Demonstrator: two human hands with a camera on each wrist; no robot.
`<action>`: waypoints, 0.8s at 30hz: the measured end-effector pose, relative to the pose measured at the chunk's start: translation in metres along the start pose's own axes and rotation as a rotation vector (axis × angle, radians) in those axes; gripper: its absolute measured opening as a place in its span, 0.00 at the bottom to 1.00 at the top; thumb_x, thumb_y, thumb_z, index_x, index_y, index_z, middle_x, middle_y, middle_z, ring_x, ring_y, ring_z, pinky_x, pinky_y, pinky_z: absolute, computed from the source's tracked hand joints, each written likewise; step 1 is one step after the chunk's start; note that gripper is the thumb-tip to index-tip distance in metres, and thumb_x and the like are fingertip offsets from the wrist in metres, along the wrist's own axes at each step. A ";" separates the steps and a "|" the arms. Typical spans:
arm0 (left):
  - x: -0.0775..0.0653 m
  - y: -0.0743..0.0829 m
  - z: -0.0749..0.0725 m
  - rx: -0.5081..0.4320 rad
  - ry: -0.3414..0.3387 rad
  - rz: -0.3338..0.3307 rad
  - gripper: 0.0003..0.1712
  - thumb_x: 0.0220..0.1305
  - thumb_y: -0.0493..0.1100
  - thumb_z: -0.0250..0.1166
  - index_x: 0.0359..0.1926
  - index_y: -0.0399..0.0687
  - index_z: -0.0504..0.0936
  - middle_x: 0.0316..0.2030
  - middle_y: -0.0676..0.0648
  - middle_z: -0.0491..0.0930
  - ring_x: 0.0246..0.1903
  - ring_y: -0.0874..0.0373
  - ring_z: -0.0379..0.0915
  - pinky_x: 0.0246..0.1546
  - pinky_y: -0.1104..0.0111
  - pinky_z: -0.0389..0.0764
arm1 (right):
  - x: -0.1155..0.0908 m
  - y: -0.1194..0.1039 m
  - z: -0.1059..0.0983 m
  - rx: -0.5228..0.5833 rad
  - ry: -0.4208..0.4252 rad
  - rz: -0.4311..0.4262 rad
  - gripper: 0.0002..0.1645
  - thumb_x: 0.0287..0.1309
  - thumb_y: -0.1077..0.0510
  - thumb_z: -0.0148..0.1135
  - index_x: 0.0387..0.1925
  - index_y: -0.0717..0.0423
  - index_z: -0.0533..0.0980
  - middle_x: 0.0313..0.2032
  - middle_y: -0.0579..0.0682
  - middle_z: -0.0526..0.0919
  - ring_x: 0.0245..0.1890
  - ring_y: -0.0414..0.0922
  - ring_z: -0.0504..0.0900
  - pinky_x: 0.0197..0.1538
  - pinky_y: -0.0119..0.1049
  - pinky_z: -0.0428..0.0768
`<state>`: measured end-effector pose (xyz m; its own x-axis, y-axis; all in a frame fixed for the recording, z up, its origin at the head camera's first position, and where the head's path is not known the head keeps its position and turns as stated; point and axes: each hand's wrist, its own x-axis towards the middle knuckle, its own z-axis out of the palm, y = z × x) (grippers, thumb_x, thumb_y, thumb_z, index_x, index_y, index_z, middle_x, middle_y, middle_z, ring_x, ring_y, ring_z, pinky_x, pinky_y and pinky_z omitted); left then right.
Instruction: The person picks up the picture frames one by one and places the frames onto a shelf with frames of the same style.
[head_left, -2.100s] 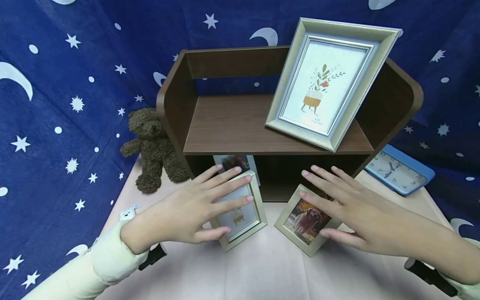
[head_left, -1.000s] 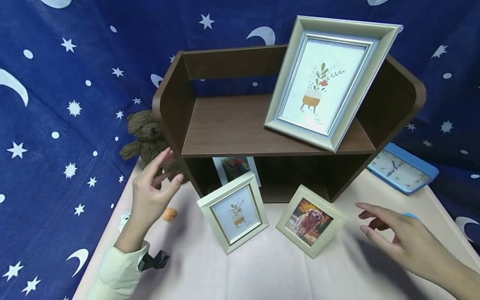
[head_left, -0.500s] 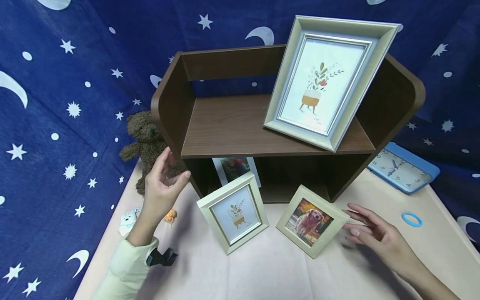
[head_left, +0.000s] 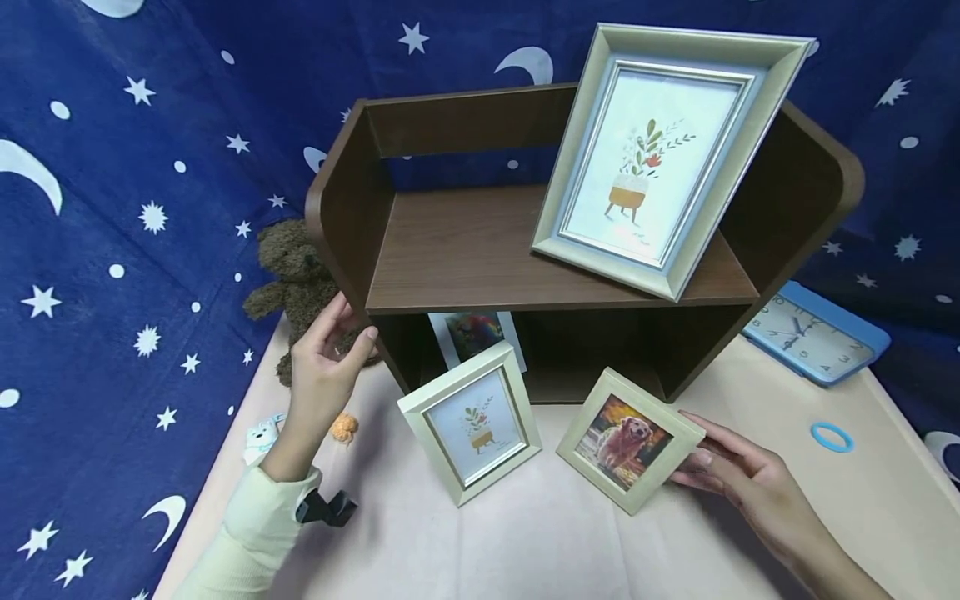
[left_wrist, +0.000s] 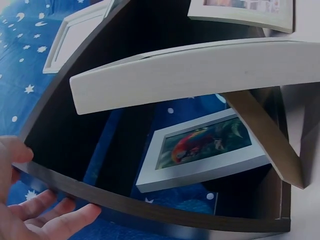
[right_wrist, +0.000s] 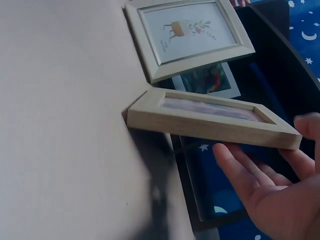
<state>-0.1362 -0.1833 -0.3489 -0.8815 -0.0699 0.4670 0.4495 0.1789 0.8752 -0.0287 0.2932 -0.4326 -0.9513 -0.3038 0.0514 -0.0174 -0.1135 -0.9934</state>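
In the head view my right hand (head_left: 757, 487) is at the right corner of a small cream picture frame (head_left: 588, 475) with a dog photo. Its thumb lies by the corner and its other fingers pass behind; the right wrist view shows this hand (right_wrist: 285, 200) pinching that corner. My left hand (head_left: 322, 383) is beside the left side panel of a brown two-tier shelf (head_left: 457, 250), fingers loosely bent, holding nothing; whether it touches the panel is unclear. Between the hands stands a cream picture frame (head_left: 442, 467) with a plant print.
A large silver-edged picture frame (head_left: 551, 242) leans on the upper tier. A white frame (left_wrist: 155, 155) with a parrot picture is in the lower tier. A brown teddy bear (head_left: 281, 258), orange trinket (head_left: 344, 427) and white figurine (head_left: 260, 437) are left; a blue clock (head_left: 840, 333) and blue ring (head_left: 831, 437) right.
Both hands lifted away from over the two small frames and moved outward. My right hand then came back left to the dog photo frame's corner; my left hand drew in beside the shelf panel.
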 end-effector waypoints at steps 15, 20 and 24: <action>0.004 0.000 0.002 0.047 0.012 -0.042 0.29 0.67 0.35 0.65 0.68 0.51 0.75 0.47 0.59 0.83 0.44 0.66 0.82 0.34 0.70 0.88 | 0.008 0.012 0.006 0.187 0.039 -0.021 0.30 0.73 0.75 0.38 0.63 0.51 0.76 0.56 0.45 0.85 0.50 0.42 0.87 0.50 0.40 0.88; 0.004 0.001 0.002 0.032 0.024 -0.062 0.28 0.67 0.34 0.65 0.67 0.52 0.76 0.48 0.59 0.83 0.45 0.66 0.82 0.34 0.71 0.88 | 0.012 0.014 0.009 0.162 0.069 0.012 0.29 0.73 0.73 0.40 0.61 0.48 0.77 0.54 0.43 0.86 0.48 0.41 0.88 0.48 0.38 0.88; 0.004 0.000 0.001 0.034 0.028 -0.054 0.29 0.67 0.33 0.65 0.68 0.52 0.75 0.49 0.60 0.83 0.46 0.67 0.82 0.34 0.73 0.87 | 0.015 0.015 0.011 0.154 0.112 0.035 0.27 0.73 0.72 0.42 0.58 0.45 0.79 0.52 0.41 0.87 0.46 0.39 0.88 0.46 0.36 0.88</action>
<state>-0.1399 -0.1823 -0.3466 -0.8997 -0.1074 0.4231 0.3960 0.2071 0.8946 -0.0397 0.2762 -0.4456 -0.9791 -0.2035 -0.0035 0.0555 -0.2504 -0.9665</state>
